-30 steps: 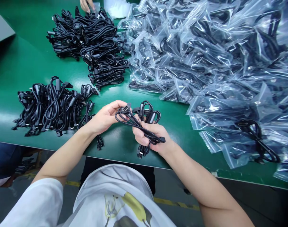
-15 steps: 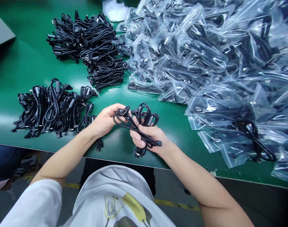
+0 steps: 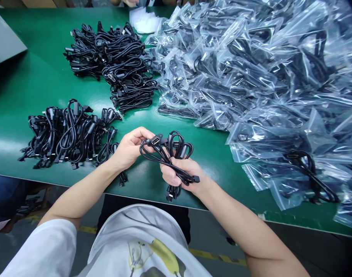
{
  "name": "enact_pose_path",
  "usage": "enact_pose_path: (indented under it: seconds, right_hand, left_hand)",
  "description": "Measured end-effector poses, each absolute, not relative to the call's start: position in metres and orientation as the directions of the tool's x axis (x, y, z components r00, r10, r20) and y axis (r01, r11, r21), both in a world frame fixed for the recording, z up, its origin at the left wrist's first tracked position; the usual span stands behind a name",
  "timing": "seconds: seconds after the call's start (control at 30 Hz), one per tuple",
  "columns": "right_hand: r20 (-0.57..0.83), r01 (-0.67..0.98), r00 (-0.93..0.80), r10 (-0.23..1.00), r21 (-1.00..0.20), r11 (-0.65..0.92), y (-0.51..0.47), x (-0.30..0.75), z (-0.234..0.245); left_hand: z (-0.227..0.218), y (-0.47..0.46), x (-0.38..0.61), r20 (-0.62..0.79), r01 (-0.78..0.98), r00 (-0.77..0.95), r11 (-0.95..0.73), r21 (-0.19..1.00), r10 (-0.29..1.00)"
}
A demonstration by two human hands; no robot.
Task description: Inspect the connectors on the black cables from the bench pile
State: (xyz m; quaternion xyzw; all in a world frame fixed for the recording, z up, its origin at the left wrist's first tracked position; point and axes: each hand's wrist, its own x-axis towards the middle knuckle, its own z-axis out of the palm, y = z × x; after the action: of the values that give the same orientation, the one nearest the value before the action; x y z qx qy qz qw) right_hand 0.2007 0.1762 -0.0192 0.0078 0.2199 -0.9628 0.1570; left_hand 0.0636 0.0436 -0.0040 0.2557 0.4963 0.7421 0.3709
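Observation:
Several black coiled cables are gathered in my right hand (image 3: 183,169), its thumb and fingers wrapped round their bundled middles. One cable (image 3: 151,157) stretches left from that bundle, and my left hand (image 3: 132,148) pinches it near its connector (image 3: 156,141), whose socket faces up. The rest of the bundle (image 3: 178,144) fans out above my right fingers, and small plugs (image 3: 170,195) hang below them. To the left of my left hand lies a pile of tied black cables (image 3: 69,134) on the green table (image 3: 43,88).
A second cable pile (image 3: 120,61) lies farther back. Clear plastic bags (image 3: 222,77) with black cables inside cover the right side. White bags (image 3: 145,20) lie at the back, near another person's hand (image 3: 131,3). A pale box (image 3: 4,38) stands far left.
The camera view has tilted up slightly, so the table's far edge and another person's hand now show. The connector at my left hand has turned a little; both hands keep their hold.

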Motion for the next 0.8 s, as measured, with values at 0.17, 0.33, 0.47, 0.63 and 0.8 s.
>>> enact_pose_path:
  seconds: [0.17,0.33,0.47,0.63,0.8]
  right_hand:
    - [-0.091,0.281,-0.958,-0.271,-0.469,-0.837,0.175,0.2,-0.017]
    - [-0.154,0.244,-0.969,-0.195,-0.458,-0.855,0.175,0.199,-0.013]
    - [-0.19,0.209,-0.972,-0.136,-0.444,-0.871,0.177,0.198,-0.009]
    - [-0.199,0.24,-0.967,-0.16,-0.498,-0.833,0.176,0.199,-0.008]
    - [-0.171,0.26,-0.965,-0.198,-0.544,-0.798,0.172,0.2,-0.009]
  left_hand:
    - [-0.004,0.041,0.063,-0.024,-0.318,-0.585,-0.202,0.926,0.811]
    - [0.0,0.035,0.052,-0.035,-0.308,-0.509,-0.144,0.94,0.86]
    - [0.002,0.031,0.046,0.051,-0.143,-0.495,-0.139,0.98,0.867]
    - [-0.001,0.032,0.052,-0.034,0.035,-0.553,0.064,0.997,0.833]
    - [-0.005,0.032,0.054,-0.053,0.016,-0.543,0.073,0.997,0.838]
